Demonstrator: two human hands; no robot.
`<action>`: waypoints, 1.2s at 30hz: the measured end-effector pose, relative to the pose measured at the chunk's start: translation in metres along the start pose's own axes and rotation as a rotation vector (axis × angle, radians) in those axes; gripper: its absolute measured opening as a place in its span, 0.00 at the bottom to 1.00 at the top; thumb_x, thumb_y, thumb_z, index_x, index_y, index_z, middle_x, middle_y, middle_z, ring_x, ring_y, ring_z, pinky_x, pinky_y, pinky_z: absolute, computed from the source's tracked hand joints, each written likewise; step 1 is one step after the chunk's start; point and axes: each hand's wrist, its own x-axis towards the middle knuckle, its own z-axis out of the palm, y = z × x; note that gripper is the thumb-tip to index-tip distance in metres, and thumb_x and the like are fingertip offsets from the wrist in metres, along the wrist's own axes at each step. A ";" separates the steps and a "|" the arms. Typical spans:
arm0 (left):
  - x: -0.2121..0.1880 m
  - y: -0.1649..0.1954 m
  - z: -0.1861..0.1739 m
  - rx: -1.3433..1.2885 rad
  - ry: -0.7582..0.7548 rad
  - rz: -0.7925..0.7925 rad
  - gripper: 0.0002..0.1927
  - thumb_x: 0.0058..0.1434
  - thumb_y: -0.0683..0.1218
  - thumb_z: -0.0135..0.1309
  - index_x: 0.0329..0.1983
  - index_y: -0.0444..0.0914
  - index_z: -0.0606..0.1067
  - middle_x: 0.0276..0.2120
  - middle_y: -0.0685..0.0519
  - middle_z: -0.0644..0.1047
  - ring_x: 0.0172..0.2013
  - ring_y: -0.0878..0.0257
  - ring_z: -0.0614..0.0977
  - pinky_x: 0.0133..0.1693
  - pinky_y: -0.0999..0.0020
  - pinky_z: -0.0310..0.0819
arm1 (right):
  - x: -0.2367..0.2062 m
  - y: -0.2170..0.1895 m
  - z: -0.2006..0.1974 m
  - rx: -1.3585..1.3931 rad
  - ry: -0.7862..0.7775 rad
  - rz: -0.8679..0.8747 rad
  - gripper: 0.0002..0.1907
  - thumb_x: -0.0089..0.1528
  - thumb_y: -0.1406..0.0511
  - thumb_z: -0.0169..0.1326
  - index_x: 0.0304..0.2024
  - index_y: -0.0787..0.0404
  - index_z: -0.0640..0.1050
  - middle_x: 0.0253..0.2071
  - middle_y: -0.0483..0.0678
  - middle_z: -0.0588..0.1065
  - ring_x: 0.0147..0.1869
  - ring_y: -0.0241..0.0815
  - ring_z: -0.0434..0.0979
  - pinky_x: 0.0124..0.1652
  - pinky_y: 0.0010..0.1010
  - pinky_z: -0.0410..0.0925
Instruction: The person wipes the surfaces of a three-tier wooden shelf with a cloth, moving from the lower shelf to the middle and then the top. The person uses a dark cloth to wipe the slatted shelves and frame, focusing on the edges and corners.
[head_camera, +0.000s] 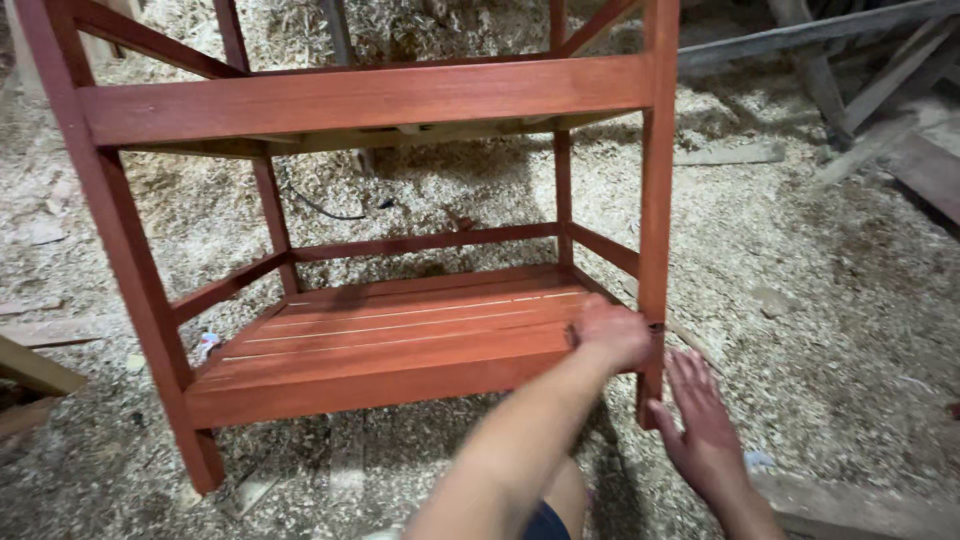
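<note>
standing on a floor covered in pale, fluffy wood shavings (800, 260) is a red-brown wooden stand (370, 100). it is made of straight, square bars with smooth painted sides. it has four tall legs, a wide flat board across the front near the top, and thin rails lower down at the back and sides. near the bottom is a low shelf (400, 335) made of long flat slats lying side by side, with thin light lines between them.

the left hand (612, 335) reaches forward with the bare arm stretched out. it rests on the right front corner of the low shelf, just where the shelf meets the front right leg (657, 200). its fingers are curled down over the wood; it looks a bit blurry, so how tightly it grips cannot be told.

the right hand (700, 425) is lower, near the bottom of that same leg. it is flat and wide open, fingers spread, holding nothing. its fingertips are just beside the leg.

a thin black cord (330, 212) lies in the shavings behind the stand. rough grey planks (870, 70) lie at the top right. a pale wood block (35, 368) sits at the left edge.
</note>
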 end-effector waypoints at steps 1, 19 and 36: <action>0.000 0.002 -0.003 -0.031 -0.008 -0.036 0.18 0.63 0.49 0.43 0.44 0.45 0.84 0.47 0.52 0.84 0.48 0.59 0.84 0.49 0.52 0.69 | 0.001 0.001 0.001 -0.005 0.009 -0.012 0.36 0.62 0.55 0.51 0.69 0.68 0.63 0.71 0.63 0.61 0.79 0.59 0.51 0.72 0.46 0.48; -0.283 -0.265 -0.020 0.203 -0.032 -0.254 0.13 0.66 0.57 0.45 0.49 0.53 0.76 0.47 0.56 0.79 0.46 0.55 0.81 0.48 0.50 0.71 | 0.073 -0.080 0.032 0.152 -0.051 -0.095 0.35 0.64 0.54 0.47 0.70 0.62 0.62 0.75 0.54 0.58 0.82 0.51 0.47 0.73 0.44 0.46; -0.358 -0.340 -0.060 0.427 -0.119 -0.840 0.11 0.62 0.51 0.52 0.41 0.55 0.84 0.43 0.58 0.82 0.48 0.48 0.77 0.35 0.47 0.72 | 0.152 -0.157 0.068 0.430 -0.035 -0.305 0.34 0.62 0.60 0.52 0.70 0.60 0.62 0.75 0.52 0.58 0.81 0.52 0.49 0.71 0.43 0.51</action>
